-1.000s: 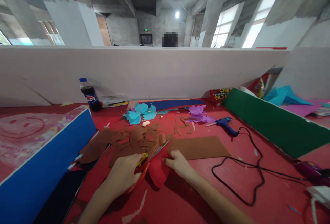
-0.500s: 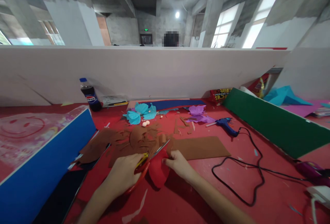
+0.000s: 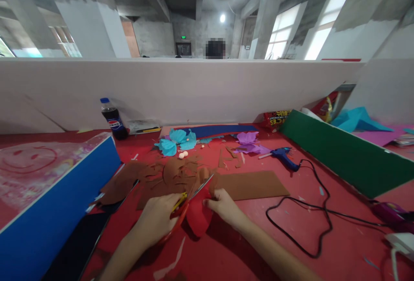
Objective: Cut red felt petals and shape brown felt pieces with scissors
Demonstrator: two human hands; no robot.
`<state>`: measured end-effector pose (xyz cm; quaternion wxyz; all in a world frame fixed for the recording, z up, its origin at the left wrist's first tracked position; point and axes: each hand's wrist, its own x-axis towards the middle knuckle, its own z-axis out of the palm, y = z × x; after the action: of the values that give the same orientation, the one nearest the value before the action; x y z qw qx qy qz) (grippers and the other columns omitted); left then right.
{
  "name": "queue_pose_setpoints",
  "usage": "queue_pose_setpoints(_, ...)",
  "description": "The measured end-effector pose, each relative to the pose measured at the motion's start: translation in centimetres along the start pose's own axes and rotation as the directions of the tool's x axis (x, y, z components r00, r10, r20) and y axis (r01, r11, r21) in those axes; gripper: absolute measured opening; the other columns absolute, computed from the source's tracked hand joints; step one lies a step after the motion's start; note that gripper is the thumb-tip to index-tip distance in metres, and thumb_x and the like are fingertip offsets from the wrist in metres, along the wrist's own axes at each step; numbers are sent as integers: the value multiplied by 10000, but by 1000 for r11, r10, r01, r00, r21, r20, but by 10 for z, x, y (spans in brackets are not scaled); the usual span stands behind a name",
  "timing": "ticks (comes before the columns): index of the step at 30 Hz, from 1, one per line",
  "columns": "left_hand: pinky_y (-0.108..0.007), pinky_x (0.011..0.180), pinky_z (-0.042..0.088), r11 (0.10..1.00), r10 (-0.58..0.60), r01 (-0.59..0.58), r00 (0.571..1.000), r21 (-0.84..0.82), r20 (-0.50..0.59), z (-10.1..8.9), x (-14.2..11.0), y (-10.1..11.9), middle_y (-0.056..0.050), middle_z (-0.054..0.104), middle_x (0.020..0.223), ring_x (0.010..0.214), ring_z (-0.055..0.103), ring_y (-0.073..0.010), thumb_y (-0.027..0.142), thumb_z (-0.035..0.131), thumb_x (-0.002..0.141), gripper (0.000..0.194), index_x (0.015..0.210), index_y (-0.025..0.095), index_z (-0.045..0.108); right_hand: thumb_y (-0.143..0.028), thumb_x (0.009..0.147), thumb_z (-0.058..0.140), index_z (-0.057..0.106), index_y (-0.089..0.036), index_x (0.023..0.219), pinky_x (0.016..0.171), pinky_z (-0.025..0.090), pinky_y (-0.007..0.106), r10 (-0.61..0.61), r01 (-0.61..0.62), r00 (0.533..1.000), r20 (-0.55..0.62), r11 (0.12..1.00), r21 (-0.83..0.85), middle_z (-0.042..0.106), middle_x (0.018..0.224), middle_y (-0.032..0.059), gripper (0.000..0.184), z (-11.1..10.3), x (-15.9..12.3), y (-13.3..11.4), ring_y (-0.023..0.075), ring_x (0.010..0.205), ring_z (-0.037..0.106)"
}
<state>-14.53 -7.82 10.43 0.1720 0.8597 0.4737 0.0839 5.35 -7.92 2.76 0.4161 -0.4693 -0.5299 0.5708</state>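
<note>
My left hand (image 3: pixel 159 217) is closed round the orange and yellow handles of a pair of scissors (image 3: pixel 202 187). Their blades point up and to the right, against the upper edge of a red sheet piece (image 3: pixel 199 216) with a rounded lower end. Between thumb and fingers, my right hand (image 3: pixel 223 207) pinches the right side of that red piece. A small brown bit shows by the fingertips, and I cannot tell whether it is held too. Behind the hands lie a brown sheet (image 3: pixel 252 185) and several brown offcuts (image 3: pixel 174 171).
A blue glue gun (image 3: pixel 284 158) with a black cable (image 3: pixel 320 207) lies to the right. Blue (image 3: pixel 64 186) and green boards (image 3: pixel 346 156) stand at either side. Turquoise (image 3: pixel 176 141) and purple paper pieces (image 3: pixel 249 142) and a cola bottle (image 3: pixel 113 119) are at the back, before a white partition (image 3: pixel 194 91).
The scissors and my left hand have shifted very slightly, the blades looking a little closer together. My right hand and the red piece stay almost in place.
</note>
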Motion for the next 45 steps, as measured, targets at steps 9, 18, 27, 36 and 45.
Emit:
queue_pose_setpoints(9, -241, 754, 394, 1000, -12, 12, 1000, -10, -18, 3, 1, -3, -20, 642, 985, 910, 575, -186, 281, 462, 750, 269, 994, 255, 572, -204, 630, 494, 570, -129, 591, 491, 337, 204, -16, 16, 1000, 9, 999, -49, 514, 526, -23, 113, 1, 1, 4, 96, 495, 433)
queue_pose_setpoints(18, -245, 756, 394, 999, 24, -25, 999, -38, -22, 5, 1, -4, -11, 638, 988, 912, 571, -189, 294, 475, 757, 246, 984, 253, 561, -193, 645, 482, 571, -124, 618, 503, 346, 197, -39, 41, 999, 23, 996, -74, 520, 560, -15, 116, 1, 2, 7, 91, 513, 419)
queue_pose_setpoints(27, -243, 755, 390, 999, 25, -25, 1000, -41, -8, 5, 1, -4, -10, 636, 995, 918, 571, -185, 280, 456, 756, 257, 990, 250, 558, -190, 641, 480, 520, -129, 553, 457, 300, 185, -31, 32, 999, 14, 994, -101, 457, 504, -35, 114, 1, 0, 3, 70, 469, 360)
queue_pose_setpoints(36, -240, 708, 379, 1000, -4, 5, 1000, -25, 17, 3, 1, 0, -19, 643, 952, 885, 577, -194, 296, 454, 753, 228, 942, 232, 563, -205, 641, 494, 562, -124, 612, 487, 336, 193, -22, 23, 999, 24, 998, -61, 521, 557, -17, 109, 1, 1, 7, 89, 505, 419)
queue_pose_setpoints(45, -241, 716, 368, 999, 15, -14, 1000, -51, 5, 2, 0, -1, -16, 639, 965, 891, 574, -191, 292, 452, 767, 221, 954, 235, 555, -207, 628, 485, 494, -138, 536, 445, 274, 192, -17, 18, 1000, 10, 995, -97, 433, 492, -37, 115, 2, -1, 1, 73, 467, 348)
